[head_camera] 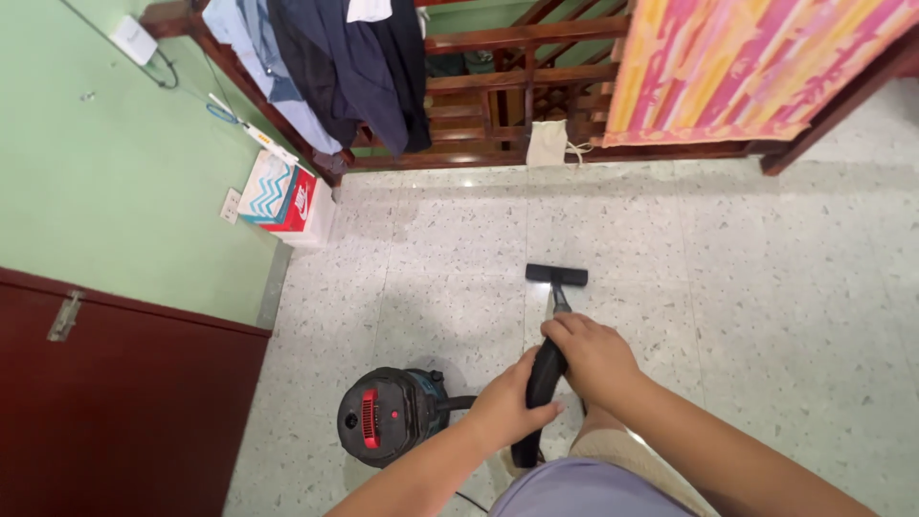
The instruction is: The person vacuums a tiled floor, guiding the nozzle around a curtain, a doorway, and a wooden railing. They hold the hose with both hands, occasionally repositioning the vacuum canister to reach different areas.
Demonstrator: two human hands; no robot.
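Observation:
Both my hands grip the black wand (542, 383) of a vacuum cleaner. My right hand (592, 352) wraps the upper part of the wand, and my left hand (507, 407) holds it lower down, nearer my body. The wand runs forward to a flat black floor nozzle (556, 275) resting on the speckled terrazzo floor (747, 287). The round canister (388, 415), black with a red top and teal side, sits on the floor just left of my hands.
A dark red door (124, 412) and a green wall (115, 172) stand at left. A red and white shoebox (280, 196) lies by the wall. Wooden railings (517, 86) draped with clothes (335, 67) and a pink and orange cloth (737, 67) cross the back.

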